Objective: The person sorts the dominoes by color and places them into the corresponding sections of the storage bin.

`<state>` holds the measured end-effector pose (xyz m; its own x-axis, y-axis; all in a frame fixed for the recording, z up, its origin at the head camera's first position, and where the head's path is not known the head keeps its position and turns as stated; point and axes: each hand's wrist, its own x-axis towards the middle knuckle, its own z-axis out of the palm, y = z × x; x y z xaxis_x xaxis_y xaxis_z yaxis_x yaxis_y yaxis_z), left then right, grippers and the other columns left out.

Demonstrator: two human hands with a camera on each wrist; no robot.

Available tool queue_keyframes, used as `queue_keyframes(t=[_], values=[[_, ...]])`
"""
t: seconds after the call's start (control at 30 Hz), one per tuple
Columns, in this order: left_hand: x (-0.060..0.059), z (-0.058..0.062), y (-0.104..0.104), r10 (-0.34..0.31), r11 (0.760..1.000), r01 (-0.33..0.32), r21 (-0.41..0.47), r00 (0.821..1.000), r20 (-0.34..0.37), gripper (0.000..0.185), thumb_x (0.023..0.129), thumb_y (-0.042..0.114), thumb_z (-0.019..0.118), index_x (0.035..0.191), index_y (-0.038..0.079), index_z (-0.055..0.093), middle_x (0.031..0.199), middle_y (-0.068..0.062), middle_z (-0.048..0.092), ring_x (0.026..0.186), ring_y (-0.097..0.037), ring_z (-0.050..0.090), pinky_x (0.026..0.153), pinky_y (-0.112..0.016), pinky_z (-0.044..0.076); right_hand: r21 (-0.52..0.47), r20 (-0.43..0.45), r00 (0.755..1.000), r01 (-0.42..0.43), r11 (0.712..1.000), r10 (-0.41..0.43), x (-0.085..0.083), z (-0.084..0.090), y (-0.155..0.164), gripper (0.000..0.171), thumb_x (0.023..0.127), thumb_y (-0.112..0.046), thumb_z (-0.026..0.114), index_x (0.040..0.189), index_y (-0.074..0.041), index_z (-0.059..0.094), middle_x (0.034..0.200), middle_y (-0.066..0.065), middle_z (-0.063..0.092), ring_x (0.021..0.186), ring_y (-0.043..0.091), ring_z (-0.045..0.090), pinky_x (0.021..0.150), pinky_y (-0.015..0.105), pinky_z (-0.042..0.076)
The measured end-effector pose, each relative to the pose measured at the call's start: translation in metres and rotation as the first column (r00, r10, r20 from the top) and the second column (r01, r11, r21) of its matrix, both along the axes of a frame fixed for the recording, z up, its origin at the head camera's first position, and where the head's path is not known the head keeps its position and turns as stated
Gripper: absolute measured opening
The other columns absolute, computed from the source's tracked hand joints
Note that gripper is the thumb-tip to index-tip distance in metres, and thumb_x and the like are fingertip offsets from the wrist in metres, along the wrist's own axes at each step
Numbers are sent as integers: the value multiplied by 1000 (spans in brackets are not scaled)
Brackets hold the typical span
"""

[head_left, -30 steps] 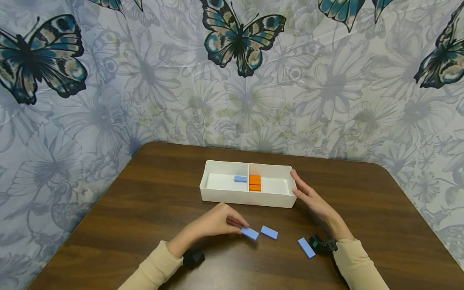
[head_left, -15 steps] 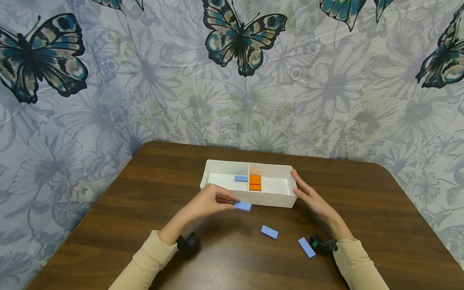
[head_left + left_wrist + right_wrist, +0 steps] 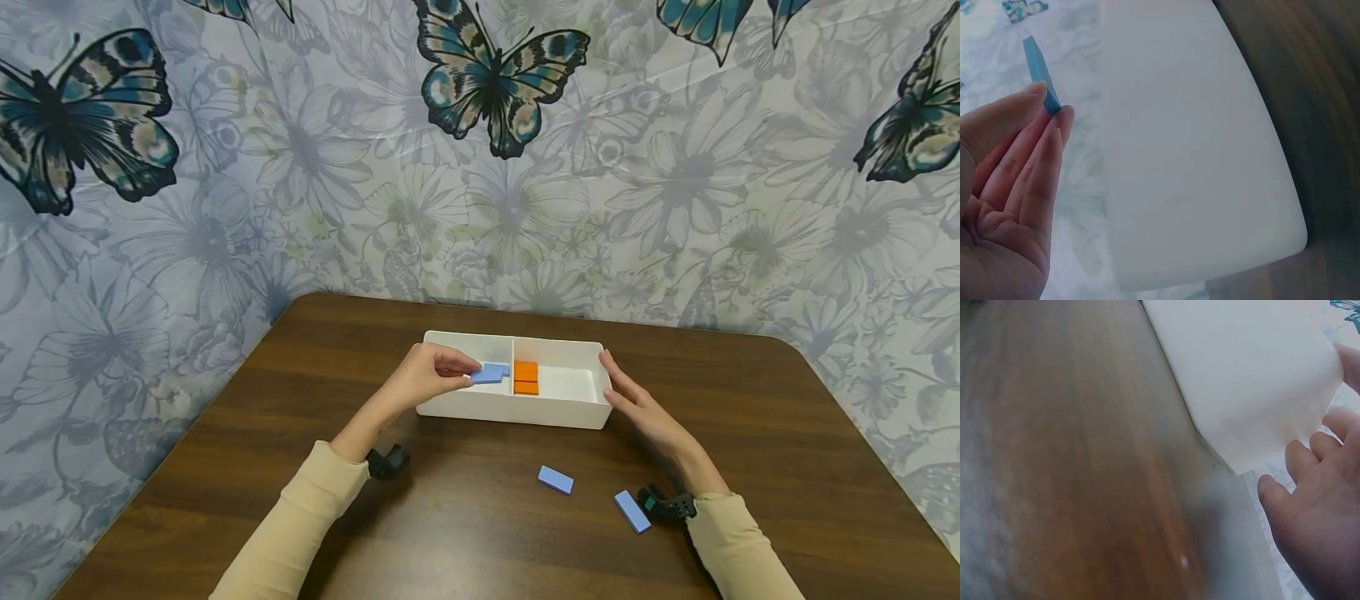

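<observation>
Sorted in white divided plastic tray [image 3: 517,410]: two orange blocks [image 3: 527,377], one blue. Third-to-last flat blue rectangular block [image 3: 487,374] pinched in left hand [image 3: 425,377] fingers over left compartment; right hand [image 3: 637,400] flat, fingers straight, against tray end. Remaining on counter [image 3: 465,517]: two blue blocks [image 3: 556,479].

Head view: even, soft, bright light with faint shadows under the white tray [image 3: 510,410] and sleeves; sharp focus, with mild wide-angle bending at the edges. Both wrist views are soft and hazy; the brown surface [image 3: 1054,456] blurs at lower left.

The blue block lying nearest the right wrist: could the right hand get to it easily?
Probably yes. The right hand rests open against the white box, holding nothing, and the blue block lies on bare table beside that wrist, nothing between.
</observation>
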<state>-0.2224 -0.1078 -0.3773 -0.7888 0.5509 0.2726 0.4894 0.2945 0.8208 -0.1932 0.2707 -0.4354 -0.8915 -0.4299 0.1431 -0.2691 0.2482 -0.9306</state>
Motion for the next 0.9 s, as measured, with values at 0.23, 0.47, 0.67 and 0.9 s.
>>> queue_keyframes(t=[0.23, 0.47, 0.67, 0.9], values=[[-21, -11, 3, 31, 996, -33, -86, 999, -15, 22, 79, -2, 72, 101, -2, 71, 96, -9, 69, 86, -17, 66, 74, -26, 52, -9, -3, 1000, -8, 1000, 7, -2, -1, -1, 59, 102, -11, 40, 151, -13, 9, 154, 7, -9, 138, 28, -11, 102, 63, -4], [-33, -17, 9, 14, 985, -29, -172, 996, -86, 19, 78, -4, 72, 98, -3, 71, 92, -9, 70, 86, -20, 66, 76, -28, 52, -4, -1, 1000, -7, 1000, 7, 0, 0, -2, 59, 101, -12, 40, 151, -12, 9, 155, 7, -9, 138, 28, -11, 101, 64, -4], [-36, -20, 15, 23, 983, -40, -181, 995, -95, 17, 78, -3, 73, 95, -3, 72, 90, -9, 70, 84, -18, 66, 75, -26, 52, -4, -14, 1000, -16, 1000, 16, 0, 1, -2, 58, 101, -9, 39, 151, -10, 9, 154, 9, -10, 137, 30, -12, 100, 65, -5], [-42, -26, 22, 37, 984, -48, -170, 997, -66, 18, 76, -5, 74, 93, -5, 72, 88, -10, 70, 79, -17, 67, 70, -23, 52, -8, -6, 1000, -9, 1000, 9, 0, 0, -1, 58, 101, -9, 39, 151, -11, 9, 154, 9, -9, 138, 30, -12, 100, 65, -5]])
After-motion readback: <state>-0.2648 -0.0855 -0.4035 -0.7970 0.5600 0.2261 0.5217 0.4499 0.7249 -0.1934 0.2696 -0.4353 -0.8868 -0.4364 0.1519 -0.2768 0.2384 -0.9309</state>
